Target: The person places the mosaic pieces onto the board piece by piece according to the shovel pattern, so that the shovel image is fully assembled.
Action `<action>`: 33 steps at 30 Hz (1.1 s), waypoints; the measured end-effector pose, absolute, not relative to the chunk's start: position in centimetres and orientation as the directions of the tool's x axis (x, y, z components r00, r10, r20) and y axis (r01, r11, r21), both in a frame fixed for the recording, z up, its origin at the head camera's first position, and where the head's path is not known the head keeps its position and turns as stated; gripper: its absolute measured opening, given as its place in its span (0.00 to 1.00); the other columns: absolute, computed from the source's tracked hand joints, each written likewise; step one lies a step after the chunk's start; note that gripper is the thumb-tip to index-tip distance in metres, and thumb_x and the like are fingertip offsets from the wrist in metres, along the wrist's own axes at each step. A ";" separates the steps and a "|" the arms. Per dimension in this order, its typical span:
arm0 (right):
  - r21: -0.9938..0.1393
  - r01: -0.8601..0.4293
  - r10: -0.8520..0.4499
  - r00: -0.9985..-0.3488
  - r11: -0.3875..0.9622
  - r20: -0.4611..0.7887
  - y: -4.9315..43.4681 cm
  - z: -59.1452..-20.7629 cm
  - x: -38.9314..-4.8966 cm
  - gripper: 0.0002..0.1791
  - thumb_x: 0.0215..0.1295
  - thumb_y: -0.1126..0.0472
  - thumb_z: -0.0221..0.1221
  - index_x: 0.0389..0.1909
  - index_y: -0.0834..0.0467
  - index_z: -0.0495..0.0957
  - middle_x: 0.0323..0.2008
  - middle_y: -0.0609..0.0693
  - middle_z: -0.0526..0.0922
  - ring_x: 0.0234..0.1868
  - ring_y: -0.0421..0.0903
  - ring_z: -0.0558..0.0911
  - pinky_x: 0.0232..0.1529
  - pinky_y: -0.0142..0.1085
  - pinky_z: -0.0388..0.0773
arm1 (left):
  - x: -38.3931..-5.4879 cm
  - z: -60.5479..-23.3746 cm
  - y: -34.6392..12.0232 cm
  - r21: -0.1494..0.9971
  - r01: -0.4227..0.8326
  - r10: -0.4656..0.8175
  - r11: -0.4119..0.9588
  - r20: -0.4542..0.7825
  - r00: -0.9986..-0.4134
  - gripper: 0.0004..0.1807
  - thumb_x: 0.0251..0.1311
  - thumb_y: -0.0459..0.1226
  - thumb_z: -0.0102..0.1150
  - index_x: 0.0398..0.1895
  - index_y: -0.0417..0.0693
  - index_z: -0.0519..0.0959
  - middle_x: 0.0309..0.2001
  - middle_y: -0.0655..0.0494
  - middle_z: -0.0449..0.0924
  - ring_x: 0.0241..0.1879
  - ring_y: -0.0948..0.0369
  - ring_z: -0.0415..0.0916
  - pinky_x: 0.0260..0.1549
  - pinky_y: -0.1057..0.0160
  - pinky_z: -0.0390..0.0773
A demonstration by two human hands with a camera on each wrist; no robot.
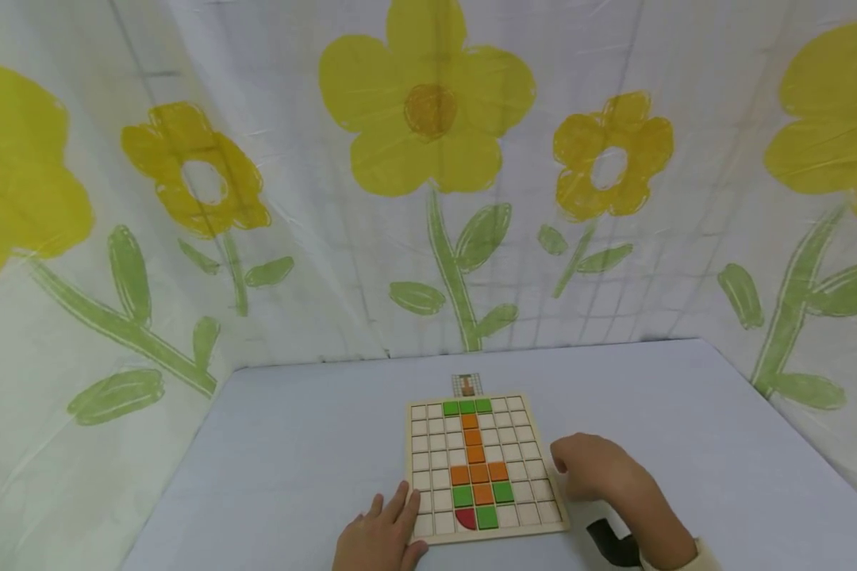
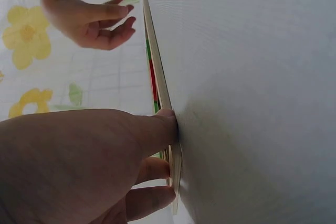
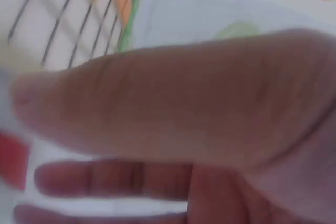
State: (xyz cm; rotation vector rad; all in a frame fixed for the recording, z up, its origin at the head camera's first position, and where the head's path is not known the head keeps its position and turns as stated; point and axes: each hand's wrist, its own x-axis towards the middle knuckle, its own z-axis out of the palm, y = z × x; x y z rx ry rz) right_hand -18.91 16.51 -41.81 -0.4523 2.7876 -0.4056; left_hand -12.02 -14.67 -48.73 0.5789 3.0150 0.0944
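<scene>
A square wooden grid board (image 1: 439, 459) lies on the table with orange tiles (image 1: 474, 454) and green tiles (image 1: 467, 408) down its middle columns. A red quarter-round tile (image 1: 465, 519) occupies a cell in the nearest row, beside a green one. My left hand (image 1: 378, 535) rests at the near left corner, fingertips on the frame and thumb against the near edge. Just off the board's right side is my right hand (image 1: 600, 472), bent down at the wrist with loosely bent fingers. A blurred red shape (image 3: 13, 160) shows beyond its thumb in the right wrist view.
Behind the board lies a small printed card (image 1: 467, 385) with a similar pattern. A black band (image 1: 612, 544) is at the right wrist. White curtains (image 1: 314, 262) with painted yellow flowers enclose the white table (image 1: 278, 444).
</scene>
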 end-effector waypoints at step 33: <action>-0.424 -0.377 -0.449 -0.890 0.824 -0.080 19.4 -44.7 -22.5 0.13 0.50 0.71 0.71 0.26 0.53 0.77 0.26 0.44 0.73 0.28 0.43 0.70 0.30 0.39 0.71 | -12.0 -48.5 -14.5 0.074 0.360 0.364 0.930 -0.059 -0.929 0.35 0.64 0.59 0.58 0.67 0.47 0.76 0.65 0.49 0.75 0.53 0.41 0.80 0.39 0.45 0.82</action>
